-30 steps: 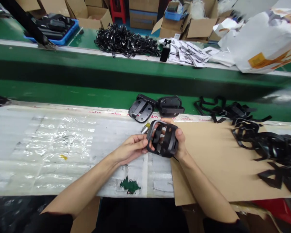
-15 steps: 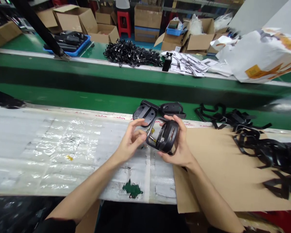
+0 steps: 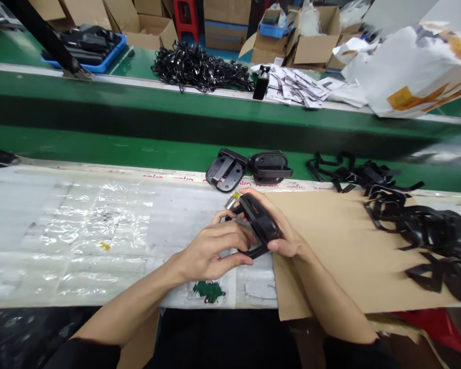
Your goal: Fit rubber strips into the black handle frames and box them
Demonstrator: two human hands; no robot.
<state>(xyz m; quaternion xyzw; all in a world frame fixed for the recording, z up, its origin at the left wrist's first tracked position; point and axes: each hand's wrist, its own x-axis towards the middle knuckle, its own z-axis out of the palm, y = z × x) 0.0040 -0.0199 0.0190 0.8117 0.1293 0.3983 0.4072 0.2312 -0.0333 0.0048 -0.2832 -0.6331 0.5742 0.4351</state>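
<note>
Both my hands hold one black plastic part [image 3: 258, 221] with a thin loop under it, just above the plastic-covered bench [image 3: 80, 230]. My left hand [image 3: 215, 248] grips its near side with curled fingers. My right hand [image 3: 282, 233] wraps around its far right side. A small metal pin [image 3: 231, 200] lies just behind the part. Two more black plastic parts [image 3: 226, 170] [image 3: 271, 167] rest at the bench's far edge, beside the green belt.
A brown cardboard sheet [image 3: 349, 251] covers the bench on the right, with a heap of black straps [image 3: 422, 225] on it. Beyond the green conveyor [image 3: 138, 123] lie a pile of black cords [image 3: 200, 66], leaflets [image 3: 295, 84], a blue tray [image 3: 88, 46] and cardboard boxes.
The part was held up with its slotted face toward me. It is now turned edge-on and lowered toward the bench. My left hand has closed over its near side.
</note>
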